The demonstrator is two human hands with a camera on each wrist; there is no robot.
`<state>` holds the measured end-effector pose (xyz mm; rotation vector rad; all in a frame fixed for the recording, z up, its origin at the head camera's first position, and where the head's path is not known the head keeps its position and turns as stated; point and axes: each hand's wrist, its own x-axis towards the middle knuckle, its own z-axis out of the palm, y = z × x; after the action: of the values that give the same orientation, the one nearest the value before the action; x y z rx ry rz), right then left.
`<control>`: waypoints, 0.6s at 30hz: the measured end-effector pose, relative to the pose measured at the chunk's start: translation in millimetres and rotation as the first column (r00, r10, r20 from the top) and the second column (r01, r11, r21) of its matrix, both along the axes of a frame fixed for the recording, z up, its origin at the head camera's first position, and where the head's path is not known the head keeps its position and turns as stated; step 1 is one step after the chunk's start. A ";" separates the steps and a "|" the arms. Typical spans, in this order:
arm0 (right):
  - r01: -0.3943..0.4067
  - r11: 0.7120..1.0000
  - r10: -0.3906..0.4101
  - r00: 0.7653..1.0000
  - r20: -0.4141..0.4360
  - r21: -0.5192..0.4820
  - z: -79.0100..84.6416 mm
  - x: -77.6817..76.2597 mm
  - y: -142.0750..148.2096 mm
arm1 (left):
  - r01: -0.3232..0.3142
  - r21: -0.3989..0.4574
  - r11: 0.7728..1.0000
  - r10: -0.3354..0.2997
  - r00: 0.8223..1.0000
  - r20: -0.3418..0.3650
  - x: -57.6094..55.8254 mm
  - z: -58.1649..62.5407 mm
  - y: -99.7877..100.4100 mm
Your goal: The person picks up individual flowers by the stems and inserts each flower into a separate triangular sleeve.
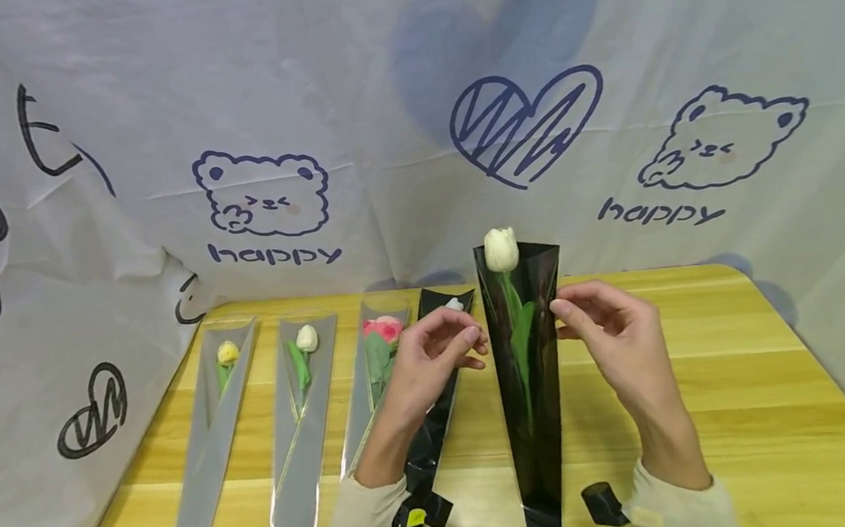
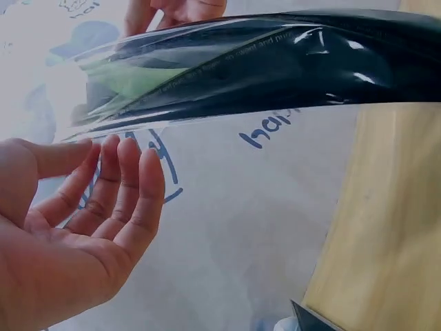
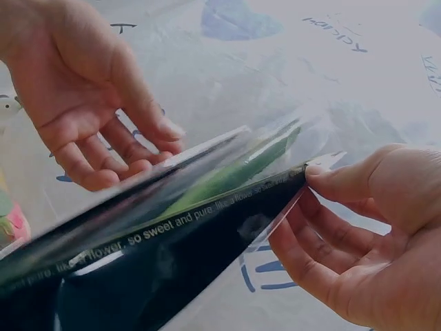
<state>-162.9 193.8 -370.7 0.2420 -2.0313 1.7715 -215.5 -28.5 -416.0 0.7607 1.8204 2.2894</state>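
A white artificial tulip (image 1: 501, 251) with green leaves stands in a tall flower sleeve (image 1: 546, 469), black behind and clear in front, tapering downward. My right hand (image 1: 619, 347) pinches the sleeve's upper right edge between thumb and fingers. At the opposite edge is my left hand (image 1: 430, 358), its fingers loosely bent and fingertips right at the film. The right wrist view shows printed lettering along the sleeve's fold, with the right thumb (image 3: 327, 170) on its top corner. In the left wrist view, the left hand (image 2: 89, 214) lies beside the clear film, palm showing.
Left on the wooden table (image 1: 699, 374) lie sleeved flowers: a yellow tulip (image 1: 227, 352), a white tulip (image 1: 307, 339) and a pink flower (image 1: 385, 329). Another black sleeve (image 1: 425, 445) is partly behind my left arm. A printed white cloth (image 1: 386, 175) hangs behind.
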 end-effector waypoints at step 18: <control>-0.062 0.997 0.061 0.998 -0.013 -0.042 1.8 -2.1 0.5 | -0.202 -0.023 0.979 0.196 0.967 -0.165 6.0 9.7 4.9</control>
<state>-165.0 194.2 -369.0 0.3047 -1.9962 1.8432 -209.5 -23.5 -406.4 0.8139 2.0956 2.3649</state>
